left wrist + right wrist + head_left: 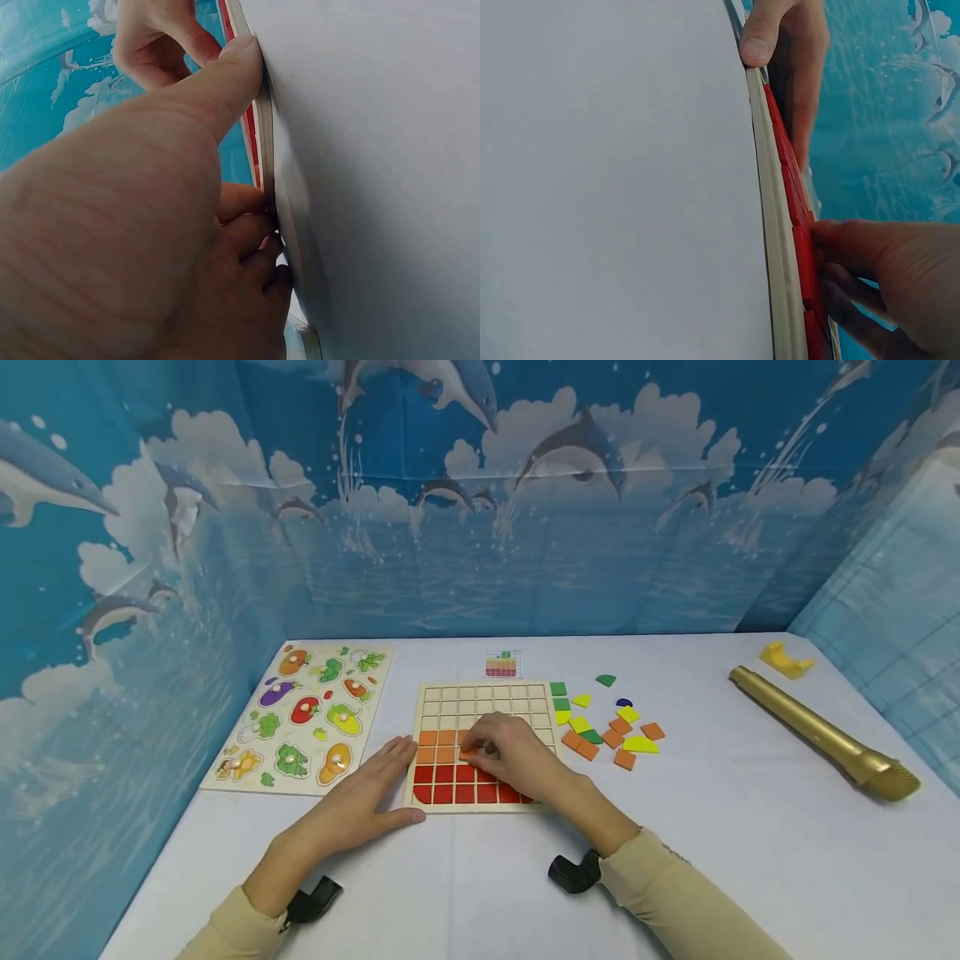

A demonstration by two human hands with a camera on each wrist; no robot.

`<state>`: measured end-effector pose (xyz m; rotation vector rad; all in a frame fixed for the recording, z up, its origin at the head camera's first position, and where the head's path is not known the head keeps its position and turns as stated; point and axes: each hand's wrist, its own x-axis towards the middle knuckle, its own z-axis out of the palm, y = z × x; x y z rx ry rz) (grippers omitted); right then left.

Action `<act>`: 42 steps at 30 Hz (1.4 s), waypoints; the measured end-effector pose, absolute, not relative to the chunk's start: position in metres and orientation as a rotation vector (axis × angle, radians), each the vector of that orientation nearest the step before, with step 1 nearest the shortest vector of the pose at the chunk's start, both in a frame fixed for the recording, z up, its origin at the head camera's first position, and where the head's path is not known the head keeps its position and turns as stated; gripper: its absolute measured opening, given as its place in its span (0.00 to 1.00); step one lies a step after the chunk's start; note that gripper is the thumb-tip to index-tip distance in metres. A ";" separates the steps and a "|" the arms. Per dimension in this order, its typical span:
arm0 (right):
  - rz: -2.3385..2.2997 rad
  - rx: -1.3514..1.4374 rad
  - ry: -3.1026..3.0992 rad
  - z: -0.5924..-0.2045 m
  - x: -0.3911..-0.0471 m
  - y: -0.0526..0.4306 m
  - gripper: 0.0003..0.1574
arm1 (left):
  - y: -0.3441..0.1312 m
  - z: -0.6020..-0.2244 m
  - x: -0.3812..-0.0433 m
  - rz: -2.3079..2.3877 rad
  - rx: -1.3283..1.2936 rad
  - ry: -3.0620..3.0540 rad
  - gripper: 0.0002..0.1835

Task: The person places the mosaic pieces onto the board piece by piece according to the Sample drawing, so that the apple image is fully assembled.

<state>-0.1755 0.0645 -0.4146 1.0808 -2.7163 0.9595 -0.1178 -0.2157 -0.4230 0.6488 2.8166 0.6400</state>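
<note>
A wooden grid board point(466, 708) lies on the table, its front rows filled with red tiles point(443, 793) and the left of the rows behind them with orange tiles point(437, 747). My left hand point(367, 797) rests at the board's left edge, fingers extended along it and thumb at the near corner. Over the middle of the board, my right hand point(517, 756) pinches an orange square tile point(468, 754) between thumb and fingers, just behind the red rows. In the right wrist view, the right fingertips point(826, 231) are right at the red tiles.
Loose orange, yellow and green pieces point(617, 727) are scattered right of the board. A small picture card point(503, 664) lies behind it. To the left is a vegetable puzzle board point(303, 735); at right, a gold microphone-shaped object point(817, 727) and a yellow curved piece point(786, 661).
</note>
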 end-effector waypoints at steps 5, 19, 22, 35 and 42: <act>0.975 1.095 -2.693 -0.419 -0.175 0.064 0.06 | -0.216 -0.423 -0.117 0.650 0.673 2.827 0.55; 0.957 1.092 -2.690 -0.414 -0.174 0.071 0.08 | -0.216 -0.424 -0.118 0.663 0.676 2.820 0.55; 0.988 1.047 -2.696 -0.410 -0.175 0.082 0.09 | -0.216 -0.425 -0.118 0.652 0.676 2.819 0.55; 0.947 0.701 -2.790 -0.390 -0.183 0.184 0.13 | -0.217 -0.424 -0.119 0.647 0.679 2.821 0.55; 0.820 0.480 -2.817 -0.392 -0.178 0.240 0.15 | -0.219 -0.425 -0.119 0.671 0.671 2.812 0.56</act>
